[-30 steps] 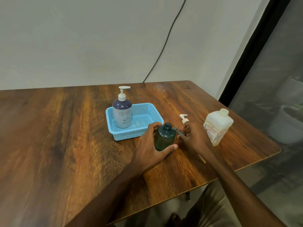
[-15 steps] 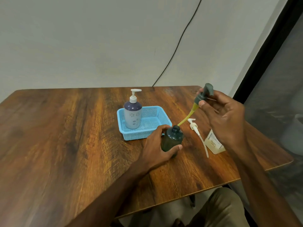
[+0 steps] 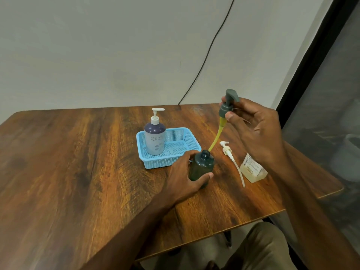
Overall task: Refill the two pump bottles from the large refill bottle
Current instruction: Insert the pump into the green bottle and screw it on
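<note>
My left hand (image 3: 182, 177) grips the dark green bottle (image 3: 201, 167), which stands upright on the table with its neck open. My right hand (image 3: 253, 131) holds its grey-green pump head (image 3: 228, 105) high above it; the yellow dip tube (image 3: 216, 135) slants down and its tip is just at the bottle's mouth. A purple and white pump bottle (image 3: 155, 136) stands capped in the blue basket (image 3: 187, 151). The translucent refill bottle (image 3: 252, 169) stands at the right, mostly hidden behind my right forearm.
A loose white pump head with its long tube (image 3: 231, 159) lies on the wooden table (image 3: 78, 162) between the green bottle and the refill bottle. The table's right edge is close to the refill bottle. A black cable runs down the wall behind.
My right hand has lifted the pump head out of the green bottle, drawing the dip tube almost fully out. My left hand stays on the bottle. The view has shifted.
</note>
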`<state>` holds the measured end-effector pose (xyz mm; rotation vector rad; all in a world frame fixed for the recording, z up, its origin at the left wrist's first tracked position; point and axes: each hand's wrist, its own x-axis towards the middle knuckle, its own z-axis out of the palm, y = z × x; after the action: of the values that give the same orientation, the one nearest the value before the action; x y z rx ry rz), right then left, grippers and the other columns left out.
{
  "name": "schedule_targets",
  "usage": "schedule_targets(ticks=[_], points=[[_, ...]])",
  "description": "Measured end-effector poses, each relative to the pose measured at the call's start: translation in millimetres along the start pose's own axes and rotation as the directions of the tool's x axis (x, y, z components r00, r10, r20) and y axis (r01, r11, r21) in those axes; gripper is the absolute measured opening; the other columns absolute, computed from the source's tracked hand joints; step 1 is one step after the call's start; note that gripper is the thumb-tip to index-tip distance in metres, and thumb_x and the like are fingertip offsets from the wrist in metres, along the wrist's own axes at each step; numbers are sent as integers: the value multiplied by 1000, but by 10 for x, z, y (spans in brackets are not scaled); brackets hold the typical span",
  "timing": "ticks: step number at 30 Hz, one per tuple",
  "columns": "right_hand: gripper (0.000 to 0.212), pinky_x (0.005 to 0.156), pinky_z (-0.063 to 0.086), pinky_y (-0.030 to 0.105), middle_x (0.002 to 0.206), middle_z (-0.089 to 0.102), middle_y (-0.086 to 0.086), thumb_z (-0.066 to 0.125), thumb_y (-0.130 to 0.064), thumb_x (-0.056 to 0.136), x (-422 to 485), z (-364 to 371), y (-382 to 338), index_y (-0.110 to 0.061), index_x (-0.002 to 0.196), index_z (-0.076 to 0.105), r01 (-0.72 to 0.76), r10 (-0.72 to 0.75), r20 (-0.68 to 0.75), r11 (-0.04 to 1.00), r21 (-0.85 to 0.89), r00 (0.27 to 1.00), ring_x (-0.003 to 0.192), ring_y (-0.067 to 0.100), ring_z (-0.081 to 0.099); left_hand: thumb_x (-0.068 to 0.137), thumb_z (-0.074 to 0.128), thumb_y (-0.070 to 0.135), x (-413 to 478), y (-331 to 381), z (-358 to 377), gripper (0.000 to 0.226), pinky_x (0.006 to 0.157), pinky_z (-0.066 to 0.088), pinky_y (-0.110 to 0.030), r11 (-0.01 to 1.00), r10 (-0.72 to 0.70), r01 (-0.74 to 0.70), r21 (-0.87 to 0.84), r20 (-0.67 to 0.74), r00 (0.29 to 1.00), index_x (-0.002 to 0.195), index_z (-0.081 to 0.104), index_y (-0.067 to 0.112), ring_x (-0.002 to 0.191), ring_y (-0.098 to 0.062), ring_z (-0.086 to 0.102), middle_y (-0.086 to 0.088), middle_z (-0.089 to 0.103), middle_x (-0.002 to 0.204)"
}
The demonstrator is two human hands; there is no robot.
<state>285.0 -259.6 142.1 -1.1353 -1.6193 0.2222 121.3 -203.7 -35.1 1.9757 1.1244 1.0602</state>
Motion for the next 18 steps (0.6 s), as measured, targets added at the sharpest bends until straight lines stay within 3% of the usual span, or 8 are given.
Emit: schedule_targets(ticks=[9, 14, 18], points=[[35, 99, 55, 45, 122, 71, -5, 65, -14, 96, -1, 70, 112, -15, 131, 65, -34, 35, 29, 999, -25, 999, 114, 8, 66, 79, 81, 63, 1, 1, -14, 78, 97, 39, -9, 1000, 10, -10, -20, 1, 1000, 143, 46, 33, 128, -3, 53, 16, 58, 141], [36, 100, 54, 42, 124, 70, -5, 65, -15, 96, 42, 83, 112, -15, 133, 64, -37, 38, 25, 998, -58, 999, 114, 7, 66, 80, 81, 62, -3, 7, -11, 77, 95, 38, -5, 1000, 15, -15, -16, -2, 1000, 143, 46, 33, 129, -3, 53, 16, 58, 141], [35, 96, 55, 29, 120, 70, -10, 65, -16, 96, 47, 144, 161, -16, 131, 65, -32, 35, 40, 996, -81, 999, 110, 0, 66, 80, 82, 58, -9, 26, -21, 76, 90, 35, 4, 1000, 11, -11, -12, -6, 1000, 142, 47, 32, 126, 1, 51, 16, 58, 140]])
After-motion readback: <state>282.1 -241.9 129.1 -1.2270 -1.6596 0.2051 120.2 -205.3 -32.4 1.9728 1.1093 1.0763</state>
